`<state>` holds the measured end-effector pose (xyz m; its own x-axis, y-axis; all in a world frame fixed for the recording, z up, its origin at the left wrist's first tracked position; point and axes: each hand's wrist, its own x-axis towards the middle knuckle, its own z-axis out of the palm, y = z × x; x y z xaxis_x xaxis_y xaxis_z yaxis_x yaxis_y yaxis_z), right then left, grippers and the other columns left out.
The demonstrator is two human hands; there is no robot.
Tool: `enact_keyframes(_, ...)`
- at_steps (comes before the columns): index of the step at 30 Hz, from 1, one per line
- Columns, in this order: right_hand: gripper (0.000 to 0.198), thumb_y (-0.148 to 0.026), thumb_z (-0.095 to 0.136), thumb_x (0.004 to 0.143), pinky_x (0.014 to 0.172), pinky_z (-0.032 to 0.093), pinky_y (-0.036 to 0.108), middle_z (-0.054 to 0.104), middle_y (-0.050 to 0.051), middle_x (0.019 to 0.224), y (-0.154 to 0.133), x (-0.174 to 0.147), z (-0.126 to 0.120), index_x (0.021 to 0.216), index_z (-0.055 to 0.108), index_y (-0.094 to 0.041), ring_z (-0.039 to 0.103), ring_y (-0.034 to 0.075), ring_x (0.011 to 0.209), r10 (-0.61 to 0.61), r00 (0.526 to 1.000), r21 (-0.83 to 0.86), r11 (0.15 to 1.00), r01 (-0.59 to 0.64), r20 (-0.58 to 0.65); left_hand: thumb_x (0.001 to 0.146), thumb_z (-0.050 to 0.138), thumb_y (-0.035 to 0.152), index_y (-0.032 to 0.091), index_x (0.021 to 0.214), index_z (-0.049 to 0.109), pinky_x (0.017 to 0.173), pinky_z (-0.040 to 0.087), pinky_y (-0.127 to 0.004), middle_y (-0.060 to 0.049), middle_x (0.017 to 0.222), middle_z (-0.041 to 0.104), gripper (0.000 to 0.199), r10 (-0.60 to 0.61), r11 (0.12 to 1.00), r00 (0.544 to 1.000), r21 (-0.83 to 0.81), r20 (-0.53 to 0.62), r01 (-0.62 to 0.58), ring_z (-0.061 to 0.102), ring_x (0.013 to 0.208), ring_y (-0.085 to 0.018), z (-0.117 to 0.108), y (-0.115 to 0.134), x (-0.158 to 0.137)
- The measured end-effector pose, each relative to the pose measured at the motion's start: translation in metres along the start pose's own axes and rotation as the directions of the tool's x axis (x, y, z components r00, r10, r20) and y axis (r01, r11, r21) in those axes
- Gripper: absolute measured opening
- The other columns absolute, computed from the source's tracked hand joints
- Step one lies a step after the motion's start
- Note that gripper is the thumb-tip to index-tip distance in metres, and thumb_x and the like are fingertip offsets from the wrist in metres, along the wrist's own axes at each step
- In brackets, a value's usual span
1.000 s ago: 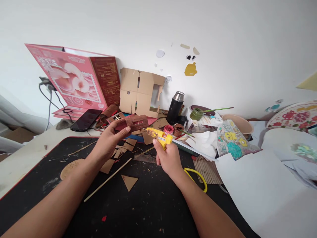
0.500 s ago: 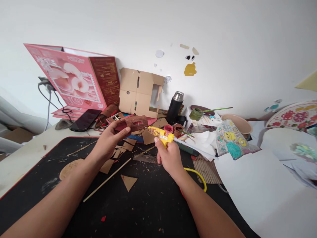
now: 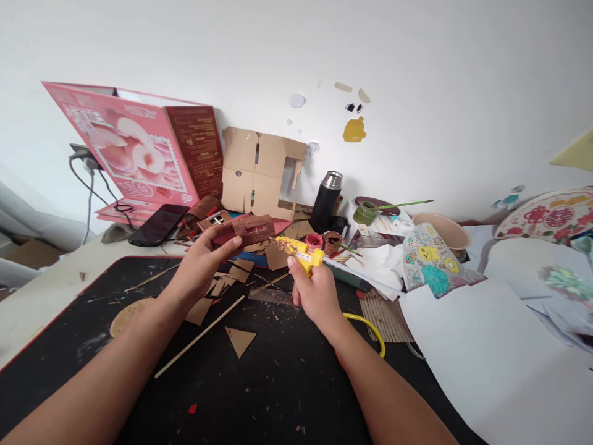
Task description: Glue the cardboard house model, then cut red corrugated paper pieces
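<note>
A thin, flat panel (image 3: 258, 231) with a streaky reddish-brown face and a small window-like cutout sits near the middle of the frame. The left hand (image 3: 206, 256) pinches its left end, thumb along the near face and the other fingers mostly hidden behind. Just right of the panel is a glue gun (image 3: 301, 252) of smooth yellow plastic, its front half blotched with brown; its narrow metal tip points left at the panel's right end, and whether the two touch cannot be told. The right hand (image 3: 319, 296) is wrapped round the gun's handle, thumb up against its rear.

Both forearms slant in from the lower corners, the left one long and nearly straight, the right one angled up and left.

Beneath them spreads a matte black mat (image 3: 259, 395), dusted with crumbs. At its lower centre lies a flat cardboard triangle (image 3: 241, 342), and left of that a slim, pale wooden stick (image 3: 199, 337). A round, tan disc (image 3: 131, 314) is partly covered by the left forearm. Right of centre, a ribbed brown piece (image 3: 388, 316) lies beside a curved yellow loop (image 3: 374, 330).
</note>
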<state>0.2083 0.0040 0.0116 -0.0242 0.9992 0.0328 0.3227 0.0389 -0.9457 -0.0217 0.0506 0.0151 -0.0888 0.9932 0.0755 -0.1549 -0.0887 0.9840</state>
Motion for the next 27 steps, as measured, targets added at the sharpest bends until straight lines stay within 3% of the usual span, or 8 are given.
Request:
enact_keyframes(10,0.074,-0.063,0.055,0.105,0.046,0.045,0.025,0.048,0.002,0.035,0.0031,0.0023,-0.0033,0.041,0.047,-0.025,0.054,0.014,0.036,0.021,0.999,0.001,1.000,-0.021,-0.029,0.069,0.098,0.055,0.019,0.128,0.075,0.116,0.055,-0.055,-0.015,0.136,0.078,0.073,-0.002,1.000,1.000,0.000,-0.006,0.002,0.072,0.130,-0.037,-0.0008,0.0012,-0.0001)
enact_keyframes(18,0.062,-0.065,0.056,0.103,0.046,0.045,0.025,0.048,-0.002,0.036,0.0009,0.0009,-0.0015,0.056,0.049,-0.026,0.055,0.016,0.036,0.007,1.000,-0.016,1.000,-0.008,-0.010,0.065,0.100,0.056,0.018,0.124,0.077,0.108,0.061,-0.052,-0.015,0.126,0.081,0.074,0.008,1.000,0.999,-0.013,-0.032,-0.008,0.074,0.125,-0.038,0.0013,0.0020,-0.0003)
enact_keyframes(27,0.060,-0.063,0.057,0.103,0.045,0.045,0.026,0.048,-0.001,0.035,0.0001,0.0007,-0.0022,0.056,0.049,-0.027,0.057,0.017,0.037,0.016,1.000,-0.010,1.000,-0.016,-0.011,0.066,0.100,0.057,0.019,0.123,0.077,0.112,0.058,-0.054,-0.015,0.130,0.080,0.073,0.008,1.000,1.000,-0.006,-0.027,-0.008,0.074,0.126,-0.038,0.0001,0.0026,-0.0005)
